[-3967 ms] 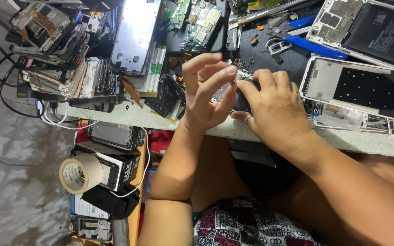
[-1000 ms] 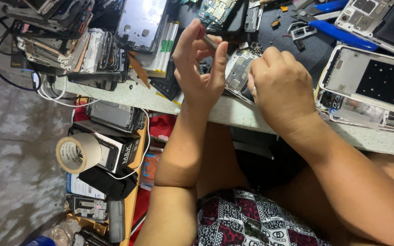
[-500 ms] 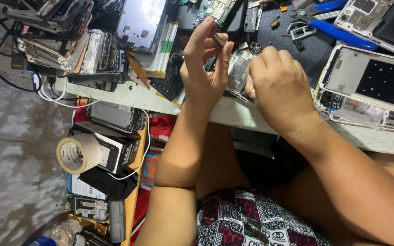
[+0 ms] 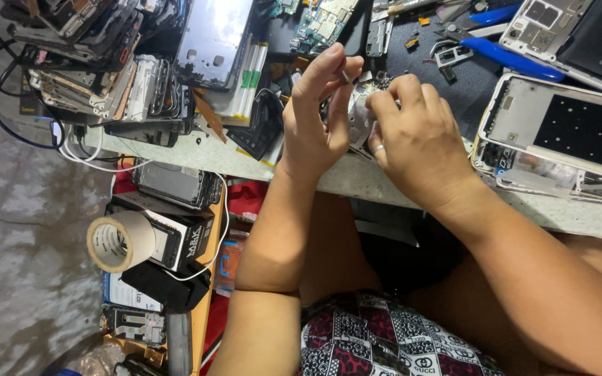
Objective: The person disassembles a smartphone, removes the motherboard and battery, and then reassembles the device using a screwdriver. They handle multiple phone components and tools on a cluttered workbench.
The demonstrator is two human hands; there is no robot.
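My left hand [image 4: 318, 115] is raised over the bench edge and pinches a small thin metal tool [image 4: 343, 73] between thumb and fingers. My right hand [image 4: 416, 139] rests just to its right, fingers curled down onto a small silvery phone part [image 4: 360, 118] lying on the bench; a ring shows on one finger. The part is mostly hidden between the two hands. Both hands nearly touch.
An open white phone frame [image 4: 559, 136] lies right of my hands. Blue-handled pliers [image 4: 503, 52] and a circuit board [image 4: 318, 21] sit behind. Stacked phone bodies [image 4: 85, 63] crowd the left. A tape roll [image 4: 116, 241] and boxes sit on a lower shelf.
Over the last second the left hand's fingertips shifted slightly right, closer to the right hand. The right hand has stayed on the part.
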